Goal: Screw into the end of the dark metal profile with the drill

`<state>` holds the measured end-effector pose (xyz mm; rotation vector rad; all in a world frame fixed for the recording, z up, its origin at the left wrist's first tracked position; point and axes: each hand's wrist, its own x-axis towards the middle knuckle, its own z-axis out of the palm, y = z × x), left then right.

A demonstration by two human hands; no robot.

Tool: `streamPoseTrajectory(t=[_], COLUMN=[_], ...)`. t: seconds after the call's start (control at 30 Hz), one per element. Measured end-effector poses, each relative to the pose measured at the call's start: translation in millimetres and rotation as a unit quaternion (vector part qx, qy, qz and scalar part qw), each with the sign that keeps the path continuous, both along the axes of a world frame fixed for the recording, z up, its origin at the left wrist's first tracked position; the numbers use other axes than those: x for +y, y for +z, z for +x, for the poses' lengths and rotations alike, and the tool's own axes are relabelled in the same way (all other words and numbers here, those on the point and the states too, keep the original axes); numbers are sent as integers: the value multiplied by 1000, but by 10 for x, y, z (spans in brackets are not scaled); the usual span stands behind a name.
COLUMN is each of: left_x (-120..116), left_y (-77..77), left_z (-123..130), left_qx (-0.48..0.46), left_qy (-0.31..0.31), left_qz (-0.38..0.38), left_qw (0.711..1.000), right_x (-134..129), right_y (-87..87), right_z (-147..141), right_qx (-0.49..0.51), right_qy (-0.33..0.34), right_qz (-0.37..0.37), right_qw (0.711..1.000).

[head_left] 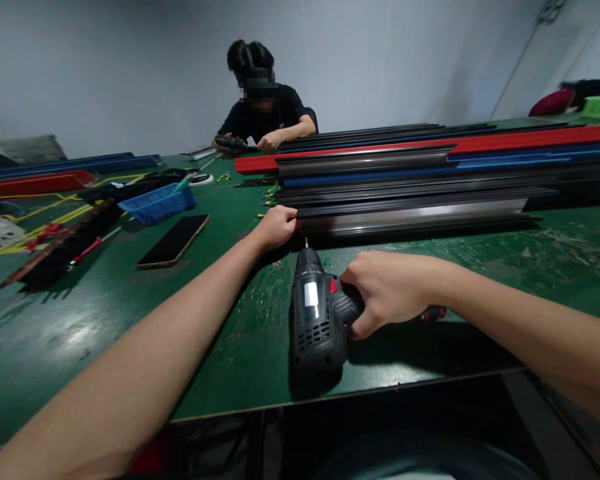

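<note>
A black cordless drill (316, 320) lies on its side low over the green table, its bit pointing away from me. My right hand (380, 290) is wrapped round its grip. The bit's tip is close to the near end of a dark metal profile (410, 223); whether it touches cannot be made out. At that same end, my left hand (279, 227) is closed with its fingertips on the profile. What sits under those fingertips is partly hidden.
More long profiles (370, 180) in black, blue and red are stacked behind. Left of my arm are a phone (174, 241), a blue tray (159, 203) and a dark brush-like strip (70, 247). Across the green table (250, 347), a co-worker (265, 100) handles another drill (230, 142).
</note>
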<state>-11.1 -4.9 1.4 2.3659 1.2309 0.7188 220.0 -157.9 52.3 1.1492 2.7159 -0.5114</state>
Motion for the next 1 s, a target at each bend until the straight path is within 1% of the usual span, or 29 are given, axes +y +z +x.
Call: streamPoseTrajectory(t=[0.23,0.43,0.6,1.0], left_x=[12,24,21,23], left_y=[-10,-21,-17,-25], left_z=[-2,-10,-6,-16], left_qx=[14,13,20,20], left_qy=[14,5,11,6], left_qz=[10,8,14,15], left_qw=[1000,1000,1000,1000], right_x=[1,6,1,2], right_y=[-13,-14,-6,-15], right_z=[1,5,7,10], right_qx=[7,8,4,16], right_qy=[4,6,0,-2], right_qz=[7,6,4,-6], right_qw=[1000,1000,1000,1000])
